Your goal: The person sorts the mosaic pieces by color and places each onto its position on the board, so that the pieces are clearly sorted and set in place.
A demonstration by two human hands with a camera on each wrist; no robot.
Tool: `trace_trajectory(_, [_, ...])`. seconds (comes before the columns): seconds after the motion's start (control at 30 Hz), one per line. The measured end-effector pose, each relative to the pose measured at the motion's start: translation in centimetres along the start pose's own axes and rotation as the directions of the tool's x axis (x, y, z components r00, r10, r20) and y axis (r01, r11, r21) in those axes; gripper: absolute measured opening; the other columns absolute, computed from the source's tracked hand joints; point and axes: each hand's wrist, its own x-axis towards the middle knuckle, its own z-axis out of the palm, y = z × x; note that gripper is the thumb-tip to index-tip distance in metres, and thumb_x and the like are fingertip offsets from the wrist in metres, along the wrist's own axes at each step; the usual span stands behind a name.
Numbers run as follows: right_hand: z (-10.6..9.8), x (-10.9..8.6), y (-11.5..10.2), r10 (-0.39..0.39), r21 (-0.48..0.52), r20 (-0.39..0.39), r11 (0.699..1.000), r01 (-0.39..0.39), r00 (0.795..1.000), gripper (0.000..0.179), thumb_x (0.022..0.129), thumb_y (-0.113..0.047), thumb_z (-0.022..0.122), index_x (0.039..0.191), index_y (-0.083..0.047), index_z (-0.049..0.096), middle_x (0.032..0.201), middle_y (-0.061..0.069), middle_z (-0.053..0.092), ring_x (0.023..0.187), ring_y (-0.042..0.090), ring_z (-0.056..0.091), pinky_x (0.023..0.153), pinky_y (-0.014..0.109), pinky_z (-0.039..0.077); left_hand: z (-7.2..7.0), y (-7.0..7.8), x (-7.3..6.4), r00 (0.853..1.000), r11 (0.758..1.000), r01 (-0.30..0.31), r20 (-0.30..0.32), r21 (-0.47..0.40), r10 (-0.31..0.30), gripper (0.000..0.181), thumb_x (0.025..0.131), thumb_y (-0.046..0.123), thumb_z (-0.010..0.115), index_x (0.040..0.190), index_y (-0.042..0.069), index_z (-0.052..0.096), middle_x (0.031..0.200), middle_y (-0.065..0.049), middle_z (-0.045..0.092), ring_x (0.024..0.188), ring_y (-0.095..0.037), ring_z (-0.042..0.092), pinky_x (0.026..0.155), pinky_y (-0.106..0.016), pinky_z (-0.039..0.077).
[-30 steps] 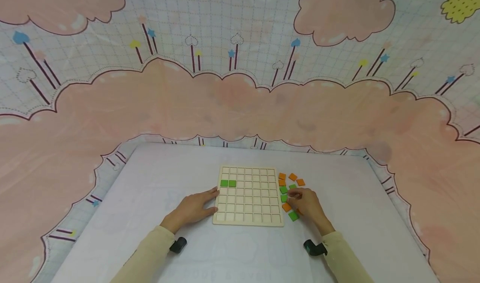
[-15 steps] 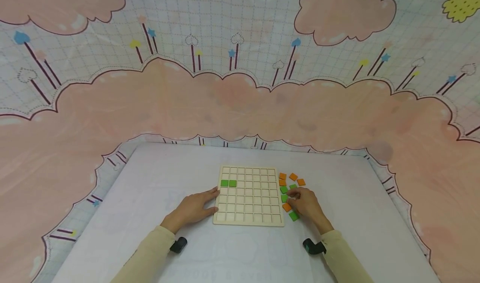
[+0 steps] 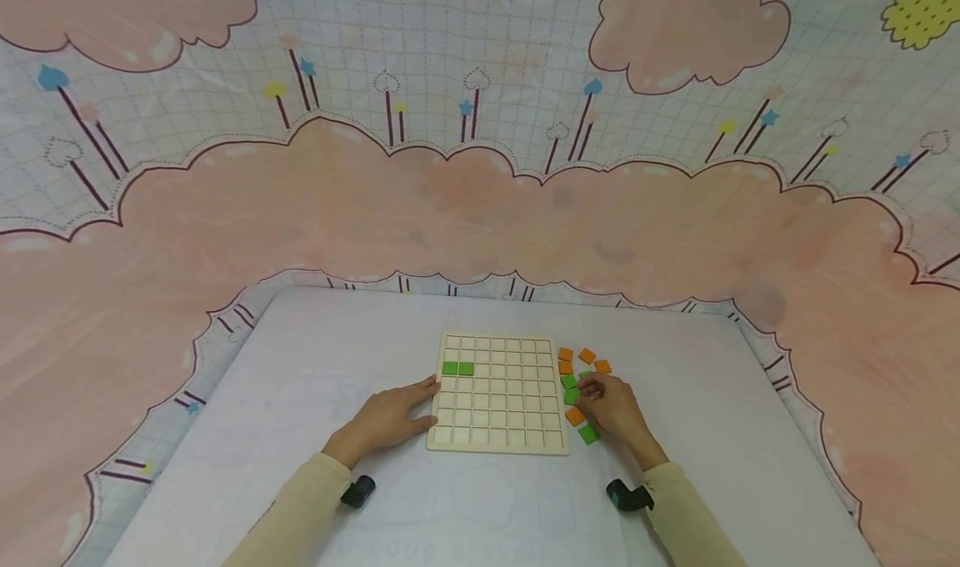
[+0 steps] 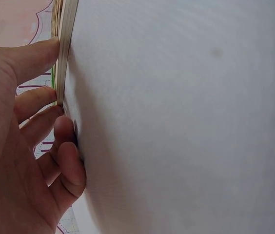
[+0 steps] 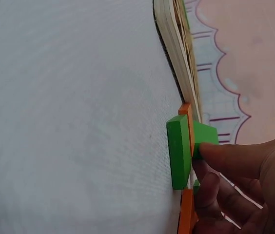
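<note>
A pale wooden grid board (image 3: 498, 393) lies on the white table, with two green square tiles (image 3: 458, 368) side by side in its left cells. My left hand (image 3: 384, 418) rests against the board's left edge, thumb and fingertips touching the rim; the left wrist view shows its fingers (image 4: 36, 58) fairly straight along the edge. Beside the board's right edge, my right hand (image 3: 617, 408) pinches a green tile (image 5: 206, 134), which looks tilted up off the table. Part of its grip is hidden behind the thumb.
Loose orange tiles (image 3: 587, 355) and green tiles (image 3: 588, 434) lie scattered along the board's right side, some partly under my right hand. In the right wrist view another green tile (image 5: 178, 153) lies nearer than the pinched one. A cloud-patterned cloth (image 3: 480, 217) stands behind the table.
The green tile at my right fingertips has shifted slightly and tipped up. My right hand has barely moved. The left hand and the board stay in place.
</note>
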Motion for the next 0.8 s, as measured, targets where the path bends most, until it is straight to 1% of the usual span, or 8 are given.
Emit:
trace_trajectory(0.17, [-0.2, -0.1, -0.1, -0.01, 0.011, -0.014, 1.0, 0.01, 1.0, 0.017, 0.084, -0.007, 0.073, 0.101, -0.005, 0.07, 0.091, 0.007, 0.069, 0.077, 0.016, 0.059, 0.067, 0.025, 0.048, -0.1, 0.1, 0.0, 1.0, 1.0, 0.0, 0.0, 0.009, 0.0, 0.061, 0.091, 0.042, 0.067, 0.146, 0.022, 0.049, 0.156, 0.005, 0.042, 0.136, -0.031, 0.051, 0.108, -0.053, 0.045])
trace_trajectory(0.27, [-0.4, -0.2, -0.2, -0.027, 0.015, -0.031, 1.0, 0.028, 0.999, 0.018, 0.085, -0.007, 0.071, 0.103, -0.005, 0.071, 0.093, 0.008, 0.069, 0.077, 0.016, 0.059, 0.065, 0.026, 0.048, -0.1, 0.1, 0.0, 1.0, 1.0, -0.005, -0.004, 0.013, 0.005, 0.061, 0.091, 0.042, 0.067, 0.146, 0.022, 0.05, 0.156, 0.005, 0.042, 0.136, -0.031, 0.051, 0.108, -0.053, 0.045])
trace_trajectory(0.47, [-0.5, -0.2, -0.4, -0.03, 0.029, -0.046, 0.999, 0.032, 0.998, 0.018, 0.088, -0.007, 0.069, 0.105, -0.004, 0.07, 0.092, 0.009, 0.07, 0.073, 0.016, 0.059, 0.052, 0.026, 0.049, -0.1, 0.1, 0.0, 1.0, 1.0, -0.012, -0.004, 0.009, 0.012, 0.06, 0.091, 0.042, 0.067, 0.145, 0.021, 0.05, 0.155, 0.004, 0.042, 0.135, -0.031, 0.051, 0.108, -0.053, 0.045])
trace_trajectory(0.53, [-0.4, -0.1, -0.6, -0.023, 0.035, -0.047, 0.999, 0.025, 0.999, 0.017, 0.088, -0.008, 0.069, 0.105, -0.004, 0.07, 0.093, 0.009, 0.07, 0.074, 0.016, 0.06, 0.05, 0.025, 0.049, 0.0, 0.0, 0.0, 1.0, 1.0, -0.013, -0.003, 0.007, 0.013, 0.06, 0.091, 0.042, 0.067, 0.145, 0.021, 0.05, 0.155, 0.004, 0.042, 0.135, -0.031, 0.051, 0.108, -0.053, 0.045])
trace_trajectory(0.63, [-0.4, 0.0, -0.8, -0.021, 0.037, -0.052, 0.999, 0.023, 0.998, 0.018, 0.088, -0.009, 0.069, 0.105, -0.005, 0.07, 0.094, 0.009, 0.07, 0.076, 0.016, 0.061, 0.053, 0.024, 0.051, 0.0, 0.0, -0.1, 1.0, 1.0, -0.013, -0.002, 0.006, 0.013, 0.06, 0.091, 0.042, 0.067, 0.145, 0.021, 0.05, 0.156, 0.004, 0.042, 0.135, -0.032, 0.051, 0.107, -0.054, 0.045])
trace_trajectory(0.8, [-0.1, 0.2, -1.3, -0.034, 0.03, -0.077, 0.999, 0.037, 0.996, 0.018, 0.087, -0.008, 0.071, 0.105, -0.006, 0.071, 0.097, 0.01, 0.071, 0.081, 0.019, 0.064, 0.065, 0.025, 0.051, 0.0, 0.0, -0.1, 1.0, 1.0, -0.003, -0.004, 0.016, 0.003, 0.061, 0.091, 0.043, 0.067, 0.146, 0.022, 0.049, 0.156, 0.005, 0.042, 0.136, -0.031, 0.05, 0.109, -0.053, 0.044])
